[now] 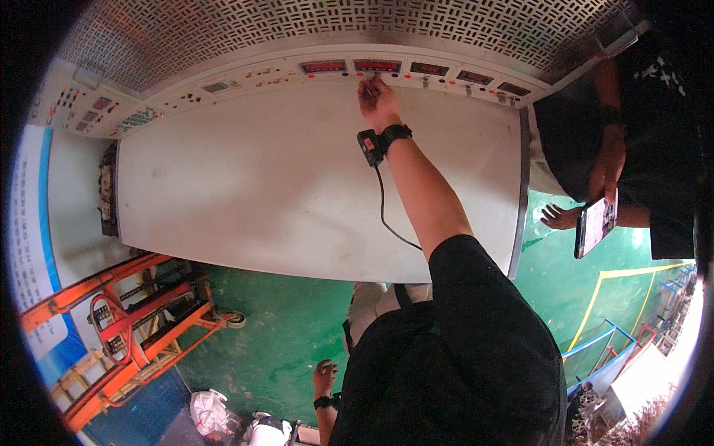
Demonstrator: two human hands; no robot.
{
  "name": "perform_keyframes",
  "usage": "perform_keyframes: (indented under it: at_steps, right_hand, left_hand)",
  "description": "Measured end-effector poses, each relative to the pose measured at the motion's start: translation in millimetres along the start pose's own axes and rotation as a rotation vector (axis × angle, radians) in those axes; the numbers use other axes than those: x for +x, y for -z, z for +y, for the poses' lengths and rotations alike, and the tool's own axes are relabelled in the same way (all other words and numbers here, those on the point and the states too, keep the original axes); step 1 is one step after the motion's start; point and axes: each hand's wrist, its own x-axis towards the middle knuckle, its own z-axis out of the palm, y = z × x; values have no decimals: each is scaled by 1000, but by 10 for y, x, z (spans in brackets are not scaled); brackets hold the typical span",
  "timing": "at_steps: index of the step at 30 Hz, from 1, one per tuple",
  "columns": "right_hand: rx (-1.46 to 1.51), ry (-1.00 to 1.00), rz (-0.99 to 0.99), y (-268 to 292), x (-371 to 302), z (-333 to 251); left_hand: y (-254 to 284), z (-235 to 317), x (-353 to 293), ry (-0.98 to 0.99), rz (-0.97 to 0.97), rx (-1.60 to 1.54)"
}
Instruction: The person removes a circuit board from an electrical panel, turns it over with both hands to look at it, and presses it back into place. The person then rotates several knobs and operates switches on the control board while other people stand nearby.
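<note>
My right hand [378, 102] reaches across the white tabletop [297, 171] to the control panel [260, 78] at its far edge. Its bent fingers press together at the small controls just under a display with red digits [377, 65]; what they grip is too small to make out. A black strap with a small box [369, 146] and a cable circles that wrist. Down at my left side hangs my left hand [323, 377], loosely curved, fingers apart, holding nothing. It wears a black wristband [323, 402] and is over the green floor.
Above the panel rises a perforated metal screen [312, 26]. At the right, another person in dark clothes [662, 149] holds a phone [596, 223] beside the table. An orange metal frame cart [141, 320] stands at the lower left, near white bags [209, 411].
</note>
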Motion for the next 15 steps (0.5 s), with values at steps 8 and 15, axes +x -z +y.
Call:
perform_keyframes:
  at_steps: [8,15]
  right_hand:
    - [-381,72,-105,213,-84,-83]
    - [-662,34,-165,131,-362,-188]
  left_hand:
    - [31,-192,136,-35,-18,-34]
    - [172,-422,211,132,-3,-392]
